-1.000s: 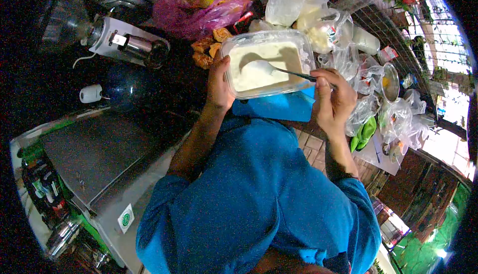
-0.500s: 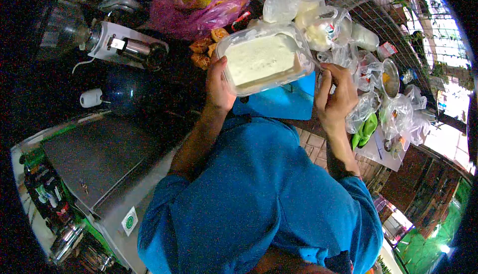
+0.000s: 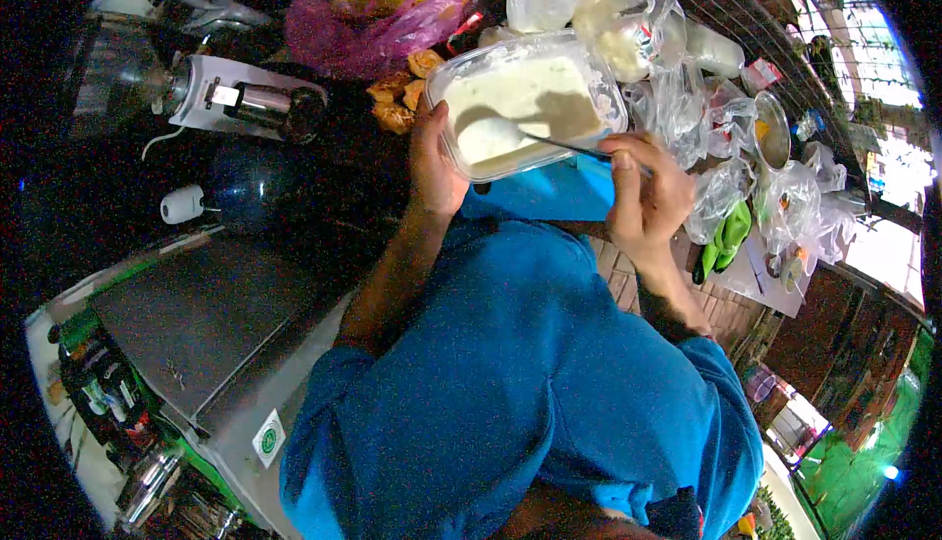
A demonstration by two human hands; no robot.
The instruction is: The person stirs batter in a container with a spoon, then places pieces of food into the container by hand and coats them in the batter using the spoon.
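Observation:
A clear plastic container point(image 3: 608, 99) is tilted toward me in my left hand point(image 3: 438, 165), which grips its left side with the thumb over the rim. Inside lies a pale white substance point(image 3: 530, 87); whether it is powder or cream I cannot tell. My right hand point(image 3: 650, 192) is closed on the thin dark handle of a spoon point(image 3: 564, 146). The spoon's bowl, heaped with white, is over the near part of the container and casts a shadow on the contents. Below the container a bright blue surface point(image 3: 549, 202) shows in part.
Browned food pieces point(image 3: 394, 108) and a pink plastic bag point(image 3: 373, 25) lie beyond the container. Several clear plastic bags point(image 3: 677, 113) crowd the right, near a metal bowl point(image 3: 772, 128) and a green item point(image 3: 728, 236). A blender-like machine point(image 3: 245, 99) is at left.
My right hand has moved left and slightly down, bringing the spoon's loaded bowl into plain view over the container. The left hand still holds the container in nearly the same place.

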